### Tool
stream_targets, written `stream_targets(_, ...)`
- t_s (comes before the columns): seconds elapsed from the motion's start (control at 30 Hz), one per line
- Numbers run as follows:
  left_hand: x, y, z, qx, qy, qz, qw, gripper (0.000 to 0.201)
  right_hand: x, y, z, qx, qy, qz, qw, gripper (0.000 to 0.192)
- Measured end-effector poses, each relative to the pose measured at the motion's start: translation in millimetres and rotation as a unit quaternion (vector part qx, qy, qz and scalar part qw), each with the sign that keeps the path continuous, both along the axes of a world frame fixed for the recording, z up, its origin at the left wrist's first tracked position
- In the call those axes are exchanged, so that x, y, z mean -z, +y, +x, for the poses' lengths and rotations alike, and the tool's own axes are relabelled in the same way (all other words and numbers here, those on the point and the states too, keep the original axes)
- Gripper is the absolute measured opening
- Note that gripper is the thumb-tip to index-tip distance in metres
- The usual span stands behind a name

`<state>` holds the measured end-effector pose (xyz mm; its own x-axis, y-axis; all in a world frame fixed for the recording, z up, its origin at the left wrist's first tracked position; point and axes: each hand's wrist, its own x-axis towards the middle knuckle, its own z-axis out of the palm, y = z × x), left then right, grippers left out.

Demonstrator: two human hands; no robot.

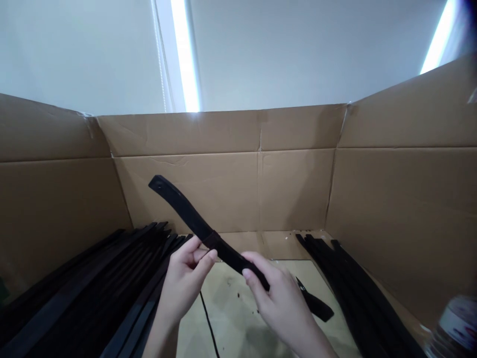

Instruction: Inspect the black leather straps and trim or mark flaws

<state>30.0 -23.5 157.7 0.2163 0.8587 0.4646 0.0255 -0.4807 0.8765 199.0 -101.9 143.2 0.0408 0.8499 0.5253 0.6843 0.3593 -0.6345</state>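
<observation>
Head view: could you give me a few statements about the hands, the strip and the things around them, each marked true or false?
1. The left hand and the right hand both hold one black strip. True.
2. The right hand grips the upper end of the strip. False: it grips near the lower end.
3. More dark strips lie along the left side and the right side of the cardboard. True.
4. The bottle stands between the two hands. False: it is at the lower right corner of the picture.
5. The held strip slants up toward the left of the picture. True.
</observation>
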Motion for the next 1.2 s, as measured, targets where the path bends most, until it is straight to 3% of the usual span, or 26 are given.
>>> stream_targets(0.1, 1.7, 1.5, -0.5, 0.013, 0.024, -0.003, 1.0, 0.04, 1.4, 1.6, 8.6, 0.014, -0.001, 0.015, 1.0, 0.031)
stream_targets(0.27, 3.4, 0.8, 2.5, 0.007, 0.048, -0.01, 0.999, 0.036, 2.0, 3.4, 13.6, 0.034, -0.012, 0.024, 0.999, 0.031)
stream_targets(0.5, 3.0, 2.4, 4.8, 0.024, -0.008, -0.04, 0.999, 0.028, 1.0, 3.3, 12.2, 0.008, 0.003, 0.019, 1.0, 0.035)
stream_targets(0.73, 3.0, 6.7, 2.6, 0.144, -0.079, -0.085, 0.983, 0.027, -8.3, -3.3, 13.7, -0.081, 0.097, -0.023, 0.992, 0.035)
stream_targets(0.9, 1.0, 4.8, 1.1, 0.238, -0.127, -0.1, 0.958, 0.035, -12.7, -2.9, 19.3, -0.181, 0.208, -0.103, 0.956, 0.033)
stream_targets(1.07, 7.5, 9.1, 0.8, 0.336, -0.162, -0.066, 0.925, 0.03, -3.3, 5.1, 22.8, -0.295, 0.314, -0.188, 0.882, 0.038)
stream_targets(1.2, 12.9, 12.9, 2.9, 0.337, -0.176, -0.036, 0.924, 0.026, 0.7, 6.7, 20.3, -0.329, 0.343, -0.22, 0.852, 0.039)
